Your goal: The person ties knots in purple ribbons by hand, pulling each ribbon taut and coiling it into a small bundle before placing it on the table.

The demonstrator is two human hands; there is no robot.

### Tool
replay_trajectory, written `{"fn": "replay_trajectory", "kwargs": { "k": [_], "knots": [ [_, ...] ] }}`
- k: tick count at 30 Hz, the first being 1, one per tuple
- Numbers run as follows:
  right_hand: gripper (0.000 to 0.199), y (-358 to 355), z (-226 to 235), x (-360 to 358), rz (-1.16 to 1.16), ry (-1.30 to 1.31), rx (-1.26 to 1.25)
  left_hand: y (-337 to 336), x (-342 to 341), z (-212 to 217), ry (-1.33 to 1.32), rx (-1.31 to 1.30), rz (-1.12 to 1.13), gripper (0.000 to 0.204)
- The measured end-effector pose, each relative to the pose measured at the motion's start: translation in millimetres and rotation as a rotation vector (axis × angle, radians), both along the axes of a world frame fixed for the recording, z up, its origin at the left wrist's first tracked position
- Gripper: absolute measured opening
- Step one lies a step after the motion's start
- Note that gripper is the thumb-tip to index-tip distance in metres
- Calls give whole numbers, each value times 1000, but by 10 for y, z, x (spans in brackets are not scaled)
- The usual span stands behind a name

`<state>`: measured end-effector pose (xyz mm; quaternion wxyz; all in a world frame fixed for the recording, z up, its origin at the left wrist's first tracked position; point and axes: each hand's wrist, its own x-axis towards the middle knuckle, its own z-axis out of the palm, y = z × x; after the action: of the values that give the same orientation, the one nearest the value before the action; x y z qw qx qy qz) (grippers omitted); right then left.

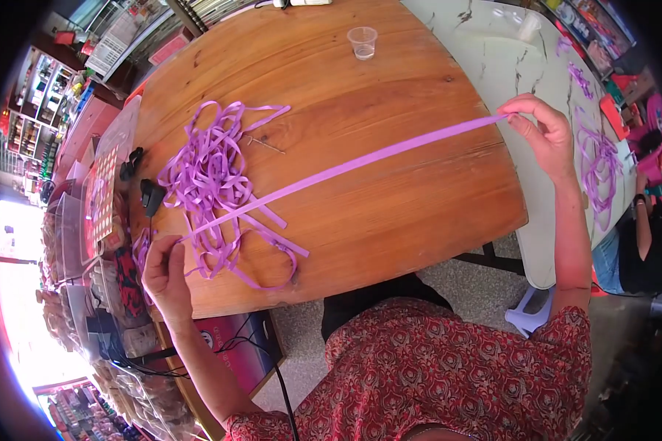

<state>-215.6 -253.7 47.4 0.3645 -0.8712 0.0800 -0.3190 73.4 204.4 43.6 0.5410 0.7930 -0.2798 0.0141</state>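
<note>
In a cluttered shop, a wooden table [412, 95] is filling the space before a person in a red patterned shirt [449, 367], beside a white marbled table [485, 44]. Looking on from nearby, I am seeing a purple ribbon [360, 160] stretching taut between two hands above the wood, passing over a tangled ribbon pile [213, 165]. The left hand [168, 275] is pinching one end, thumb to fingers; the right hand [544, 132] is pressing thumb and forefinger on the other. The ribbon is looking light, limp, perhaps slippery, probably favouring a flat pinch near each end. A clear cup [362, 45] is standing beyond.
</note>
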Motion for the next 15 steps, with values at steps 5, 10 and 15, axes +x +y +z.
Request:
{"fn": "replay_trajectory", "kwargs": {
  "k": [5,10,15],
  "knots": [
    [11,-83,-64,-102,27,45,24,100,0,12,-23,141,-19,13],
    [15,-202,-140,-130,-64,-207,396,80,-8,103,-178,185,-109,11],
    [21,-482,-251,-200,33,-359,757,87,-48,92,-4,119,-141,7]
  ]
}}
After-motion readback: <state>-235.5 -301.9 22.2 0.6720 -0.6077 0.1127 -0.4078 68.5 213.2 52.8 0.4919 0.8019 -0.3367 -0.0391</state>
